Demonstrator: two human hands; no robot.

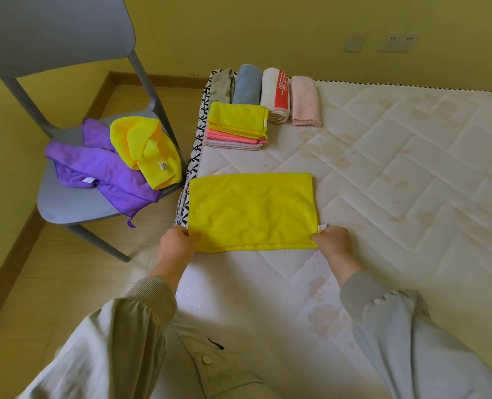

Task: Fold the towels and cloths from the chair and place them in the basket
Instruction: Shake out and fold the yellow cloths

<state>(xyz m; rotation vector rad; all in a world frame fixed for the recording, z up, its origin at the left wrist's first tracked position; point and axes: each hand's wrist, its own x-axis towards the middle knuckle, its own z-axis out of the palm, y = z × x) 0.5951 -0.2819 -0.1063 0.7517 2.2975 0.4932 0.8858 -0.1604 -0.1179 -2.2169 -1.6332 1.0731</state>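
Along the left edge of the bed (383,168) lies the half-folded yellow cloth (253,211), my left grip (178,243) pinching its near left corner and my right grip (332,239) pinching its near right corner by the tag. To fold it well, I judge, I should carry both corners over together and match the edges before pressing flat. Both arms reach forward, wrists low, backs of the hands up.

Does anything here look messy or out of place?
Yes: the bare white quilted mattress carries brownish stains across its top. On the grey plastic chair, a crumpled purple cloth hangs partly over the seat's edge.
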